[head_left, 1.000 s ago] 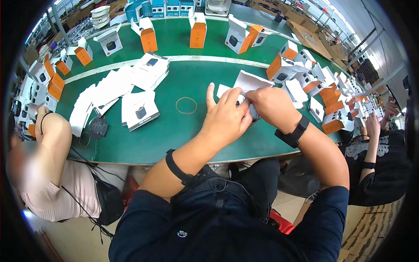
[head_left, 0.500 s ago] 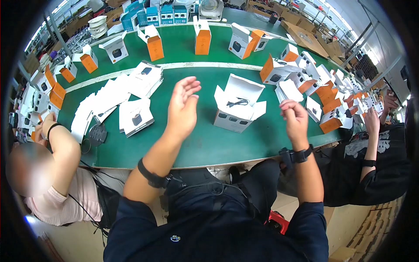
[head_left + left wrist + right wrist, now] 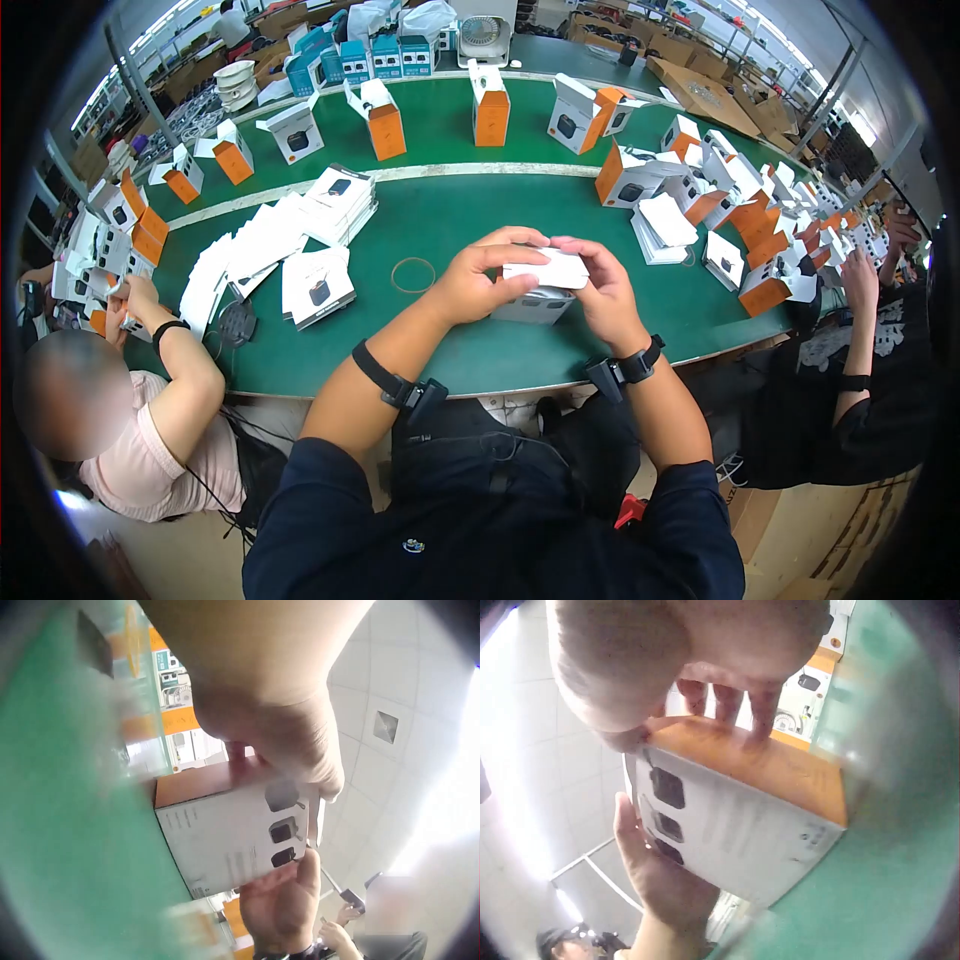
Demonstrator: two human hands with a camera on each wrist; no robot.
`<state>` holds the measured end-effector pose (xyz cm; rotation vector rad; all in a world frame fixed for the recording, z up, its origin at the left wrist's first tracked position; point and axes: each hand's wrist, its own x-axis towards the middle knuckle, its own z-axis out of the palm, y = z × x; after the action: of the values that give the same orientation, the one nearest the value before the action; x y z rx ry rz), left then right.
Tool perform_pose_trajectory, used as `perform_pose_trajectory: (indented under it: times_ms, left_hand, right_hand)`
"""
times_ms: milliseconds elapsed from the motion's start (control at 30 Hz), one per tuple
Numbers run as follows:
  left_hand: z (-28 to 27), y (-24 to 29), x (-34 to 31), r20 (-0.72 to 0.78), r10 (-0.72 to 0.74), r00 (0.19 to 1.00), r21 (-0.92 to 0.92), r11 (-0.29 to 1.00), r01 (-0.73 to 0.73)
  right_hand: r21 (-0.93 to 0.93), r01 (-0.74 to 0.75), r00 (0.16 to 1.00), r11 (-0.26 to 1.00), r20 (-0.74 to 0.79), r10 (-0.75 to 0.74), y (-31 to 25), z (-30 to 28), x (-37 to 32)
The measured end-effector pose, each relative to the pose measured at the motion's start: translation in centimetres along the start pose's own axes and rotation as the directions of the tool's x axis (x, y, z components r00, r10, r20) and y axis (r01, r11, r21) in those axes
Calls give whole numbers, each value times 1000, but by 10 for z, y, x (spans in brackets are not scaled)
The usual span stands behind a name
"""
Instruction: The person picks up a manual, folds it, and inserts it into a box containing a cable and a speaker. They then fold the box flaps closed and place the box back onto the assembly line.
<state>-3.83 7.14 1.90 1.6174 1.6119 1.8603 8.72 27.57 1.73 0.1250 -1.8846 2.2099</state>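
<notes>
A white box with orange sides (image 3: 532,307) (image 3: 225,840) (image 3: 735,817) stands upright near the table's front edge, its white top flap (image 3: 550,268) lying over the opening. My left hand (image 3: 478,278) (image 3: 262,712) grips the box's left side, thumb at the flap's front edge. On the opposite side my right hand (image 3: 608,295) (image 3: 697,667) holds the box, its fingers spread on the orange face and its thumb by the top edge. Printed dark devices show on the box's white face in both wrist views.
Flat white boxes or leaflets (image 3: 265,240) fan out at the left, with a smaller stack (image 3: 317,288) beside them. A rubber band (image 3: 412,275) lies left of my hands. Open orange-and-white boxes (image 3: 490,105) line the back; more crowd the right. People sit on both sides.
Both hands have come in from beside the open box and now hold its sides. Its raised flaps, with a black cable visible inside, have been folded down over the opening.
</notes>
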Motion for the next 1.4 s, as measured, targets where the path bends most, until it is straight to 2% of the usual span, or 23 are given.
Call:
perform_pose_trajectory:
  times_ms: [67, 200, 267, 333, 400, 467, 500, 533, 600, 633, 667, 733, 833, 867, 933, 967, 1067, 1133, 1167, 1200, 1267, 1333, 1400]
  left_hand:
    - [-1, 2, -1, -28, -29, 999, -1, 1000, 29]
    - [-9, 10, 1, 106, -15, 994, 170, 985, -3]
    - [-13, 16, 1, 196, 3, 981, 261, 964, -55]
    - [-18, 32, 3, 282, -8, 959, 529, 835, -149]
    - [-13, 46, -1, 280, -36, 959, 627, 763, -155]
    - [-5, 56, -6, 207, -200, 958, 680, 733, 6]
    - [-4, 58, -5, 199, -205, 958, 697, 717, 9]
    - [-6, 57, -1, 202, -206, 958, 704, 710, 5]
    - [-8, 50, 5, 199, -212, 957, 672, 740, 24]
    - [-14, 34, 11, 116, -220, 969, 682, 726, 83]
    - [-22, 21, 19, 37, -229, 973, 685, 715, 142]
    - [-37, 15, 58, -229, -299, 926, 634, 676, 375]
    - [-72, -39, 119, -410, -61, 910, 754, 540, 375]
    - [-79, -51, 141, -491, -126, 862, 681, 562, 470]
    - [-89, -92, 172, -561, -96, 822, 706, 464, 535]
    - [-97, -120, 177, -548, -88, 832, 712, 473, 519]
    - [-96, -161, 205, -449, -21, 893, 824, 378, 423]
    - [-68, -134, 223, -81, 237, 968, 989, 141, 48]
    - [-52, -127, 238, -97, 98, 990, 966, 251, 70]
    - [-35, -124, 252, -80, 89, 993, 965, 258, 54]
    - [-10, -127, 269, -346, -250, 904, 843, 340, 417]
    - [-14, -160, 280, -337, -275, 900, 833, 359, 421]
    - [-15, -168, 289, -373, -161, 914, 740, 543, 398]
  right_hand:
    - [-145, 293, 955, 945, 95, -282, 3, -2, -6]
    - [-99, 337, 941, 936, 68, -332, 6, -1, -14]
    - [-339, 357, 933, 870, 83, -350, 7, -4, -13]
    - [-398, 375, 926, 837, 112, -361, 3, -5, -15]
    - [-449, 400, 915, 799, 151, -374, -10, -8, -14]
    - [-668, 552, 833, 499, 415, -366, -26, -12, -12]
    - [-708, 573, 818, 413, 468, -334, -26, -17, -11]
    - [-705, 577, 815, 412, 467, -344, -28, -18, -11]
    - [-814, 493, 867, 307, 430, -253, -39, -20, -15]
    - [-851, 433, 896, 296, 373, -240, -39, -30, -14]
    - [-873, 362, 910, 327, 253, -329, -37, -41, -12]
    - [-831, 146, 893, 537, -123, -434, -29, -76, -5]
    - [-977, -194, 837, 85, -210, -506, -23, -138, -1]
    - [-976, -204, 828, 80, -216, -518, -18, -153, 0]
    - [-955, -239, 844, 173, -292, -449, -9, -178, 3]
    - [-924, -223, 842, 310, -343, -417, -2, -185, 4]
    - [-884, -137, 761, 448, -383, -524, 19, -196, 6]
    - [-866, -135, 740, 481, -411, -532, 14, -189, 7]
    - [-861, -134, 730, 490, -420, -539, 13, -189, 7]
    - [-855, -132, 721, 502, -430, -543, 13, -189, 8]
    - [-860, -146, 723, 490, -430, -540, 10, -189, 8]
    - [-872, -144, 732, 468, -412, -542, 9, -189, 7]
    - [-897, -178, 728, 405, -397, -559, 8, -189, 7]
